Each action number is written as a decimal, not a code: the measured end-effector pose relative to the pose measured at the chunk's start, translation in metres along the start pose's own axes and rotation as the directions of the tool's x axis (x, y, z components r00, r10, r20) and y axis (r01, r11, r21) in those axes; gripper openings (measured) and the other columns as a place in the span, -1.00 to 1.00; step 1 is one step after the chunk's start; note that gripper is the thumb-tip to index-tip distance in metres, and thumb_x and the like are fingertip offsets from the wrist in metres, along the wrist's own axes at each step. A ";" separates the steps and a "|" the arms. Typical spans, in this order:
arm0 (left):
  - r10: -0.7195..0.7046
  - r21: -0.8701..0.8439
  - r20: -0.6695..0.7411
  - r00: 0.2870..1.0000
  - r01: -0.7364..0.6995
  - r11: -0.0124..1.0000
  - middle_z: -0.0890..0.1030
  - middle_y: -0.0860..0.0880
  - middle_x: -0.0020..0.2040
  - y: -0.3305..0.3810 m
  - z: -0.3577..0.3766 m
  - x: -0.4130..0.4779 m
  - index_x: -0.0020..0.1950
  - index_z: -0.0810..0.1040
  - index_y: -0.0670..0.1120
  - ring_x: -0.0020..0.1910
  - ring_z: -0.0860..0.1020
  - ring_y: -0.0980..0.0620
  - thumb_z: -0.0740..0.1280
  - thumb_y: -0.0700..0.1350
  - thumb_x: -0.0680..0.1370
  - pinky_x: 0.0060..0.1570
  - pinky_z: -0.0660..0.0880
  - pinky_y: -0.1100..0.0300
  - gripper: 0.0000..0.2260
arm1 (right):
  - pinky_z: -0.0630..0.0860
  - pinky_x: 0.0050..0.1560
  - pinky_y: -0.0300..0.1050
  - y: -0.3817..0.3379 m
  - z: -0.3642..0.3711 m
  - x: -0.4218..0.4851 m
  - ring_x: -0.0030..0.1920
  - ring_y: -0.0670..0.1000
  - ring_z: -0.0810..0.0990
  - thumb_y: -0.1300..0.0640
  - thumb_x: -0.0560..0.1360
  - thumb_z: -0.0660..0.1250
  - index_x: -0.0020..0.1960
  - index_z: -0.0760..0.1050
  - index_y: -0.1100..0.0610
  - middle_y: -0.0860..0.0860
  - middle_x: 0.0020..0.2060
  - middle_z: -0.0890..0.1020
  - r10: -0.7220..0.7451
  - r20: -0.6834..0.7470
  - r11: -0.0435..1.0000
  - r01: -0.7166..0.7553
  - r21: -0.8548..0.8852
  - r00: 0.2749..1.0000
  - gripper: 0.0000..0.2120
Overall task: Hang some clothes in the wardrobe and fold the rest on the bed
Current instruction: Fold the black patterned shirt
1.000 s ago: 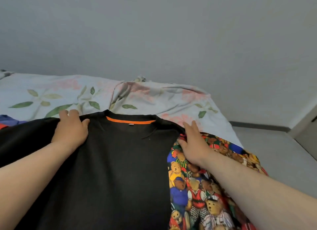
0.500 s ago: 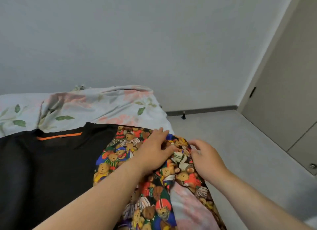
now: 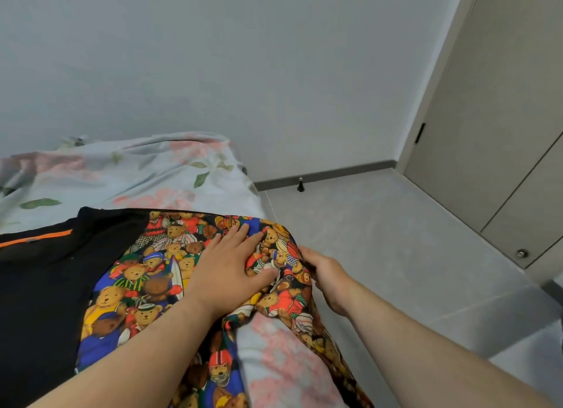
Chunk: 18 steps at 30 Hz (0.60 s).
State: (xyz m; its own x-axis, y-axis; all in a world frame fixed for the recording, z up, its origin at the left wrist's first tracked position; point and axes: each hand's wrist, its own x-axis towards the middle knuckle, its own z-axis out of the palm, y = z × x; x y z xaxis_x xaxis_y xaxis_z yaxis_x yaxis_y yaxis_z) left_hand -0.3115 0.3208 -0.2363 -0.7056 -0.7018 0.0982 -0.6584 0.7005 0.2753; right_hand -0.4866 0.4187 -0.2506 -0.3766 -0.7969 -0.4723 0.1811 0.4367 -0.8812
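A black shirt (image 3: 39, 286) with an orange collar strip lies flat on the flowered bedsheet (image 3: 137, 176), well left of the fingers, its right edge covered by a teddy-bear print garment (image 3: 146, 289). The left hand (image 3: 227, 273) rests palm down on the print garment with fingers straight and spread, gripping nothing. Just right of those fingertips, at the bed's edge, the right hand (image 3: 327, 273) curls around the garment's edge and holds it; beyond lie a grey floor (image 3: 380, 240) and a door (image 3: 487, 118).
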 end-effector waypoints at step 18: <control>-0.028 0.135 0.125 0.992 0.010 0.991 -0.12 0.04 0.62 0.001 0.000 0.007 0.62 -0.11 0.10 0.60 -0.13 0.09 -0.43 0.66 0.14 0.55 -0.15 0.06 0.15 | 0.60 0.16 0.09 -0.090 -0.133 -0.064 -0.01 0.17 0.69 0.18 0.29 0.52 0.00 0.65 0.23 0.22 -0.01 0.71 0.255 0.296 0.719 0.024 -0.694 0.920 -0.70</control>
State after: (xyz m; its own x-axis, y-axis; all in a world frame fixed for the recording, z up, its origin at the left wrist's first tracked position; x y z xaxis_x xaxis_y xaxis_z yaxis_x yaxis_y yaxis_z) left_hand -0.3173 0.3166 -0.2349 -0.7143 -0.6992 -0.0296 -0.6952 0.7042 0.1443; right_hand -0.5996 0.4856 -0.1387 -0.0314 -0.7456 -0.6656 -0.5093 0.5850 -0.6312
